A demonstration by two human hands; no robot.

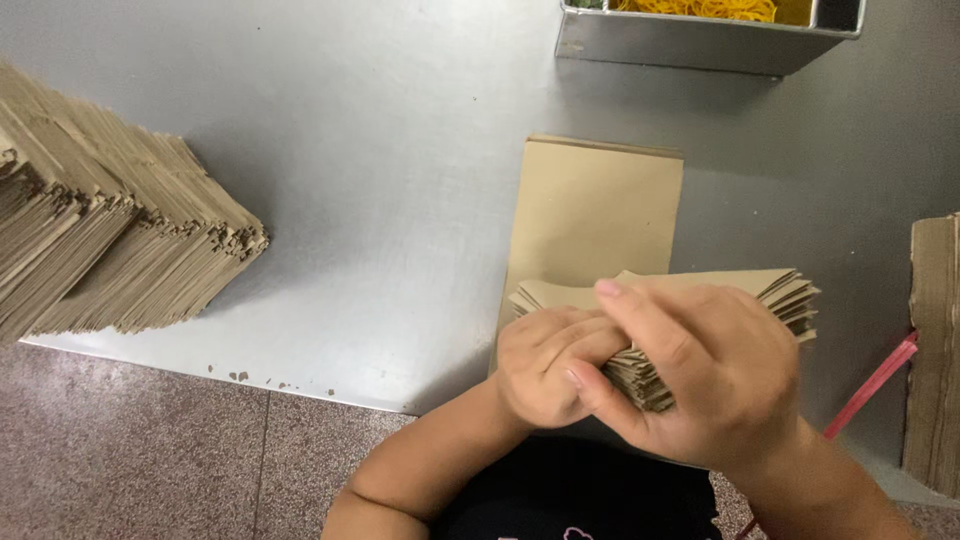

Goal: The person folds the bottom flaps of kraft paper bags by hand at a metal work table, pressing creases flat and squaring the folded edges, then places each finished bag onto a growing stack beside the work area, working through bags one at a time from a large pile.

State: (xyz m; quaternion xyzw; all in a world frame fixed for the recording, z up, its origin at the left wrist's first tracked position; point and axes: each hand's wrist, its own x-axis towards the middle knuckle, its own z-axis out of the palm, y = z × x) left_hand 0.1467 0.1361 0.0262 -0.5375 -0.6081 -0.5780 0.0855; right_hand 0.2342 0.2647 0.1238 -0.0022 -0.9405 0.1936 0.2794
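A: Start from the steel bench (380, 200). What sits on it?

B: A large fanned stack of tan paper bags (110, 250) at far left, another stack (935, 350) at the right edge, a metal tray (690, 40) of yellow rubber bands (700, 8) at the top, and one flat bag (595, 210) at centre.

A: And the work in hand?

B: A small bundle of bags (700, 300) is held just above the flat bag. The left hand (550, 360) is closed on its near-left corner; the right hand (700, 370) wraps the near edge, thumb on top.

A: Advice?

B: In my judgement: keep the edges flush, grip firmly at the corner, and square the bundle against the bench so no bag slips out.
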